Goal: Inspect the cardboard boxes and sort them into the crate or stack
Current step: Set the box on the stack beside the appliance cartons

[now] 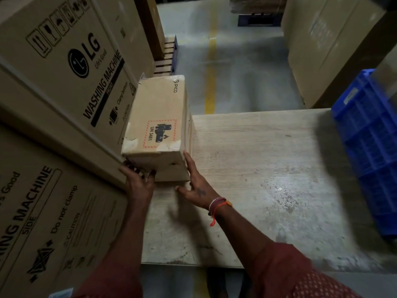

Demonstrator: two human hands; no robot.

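Note:
A small brown cardboard box (158, 117) with a red-bordered UN 3481 label and a PICO mark sits on top of another box at the left end of the wooden table (268, 179). Its left side is close to the big washing machine cartons. My left hand (138, 181) presses against the near left corner of the stack, fingers spread. My right hand (194, 183) lies flat against the near right side, index finger up along the box edge, thumb on the table. A blue plastic crate (369, 147) stands at the table's right edge.
Large LG washing machine cartons (64, 104) fill the left side. More tall cartons (326, 46) stand at the back right. Beyond the table runs a grey concrete aisle with a yellow line (211, 67), and pallets (166, 59) lie farther back.

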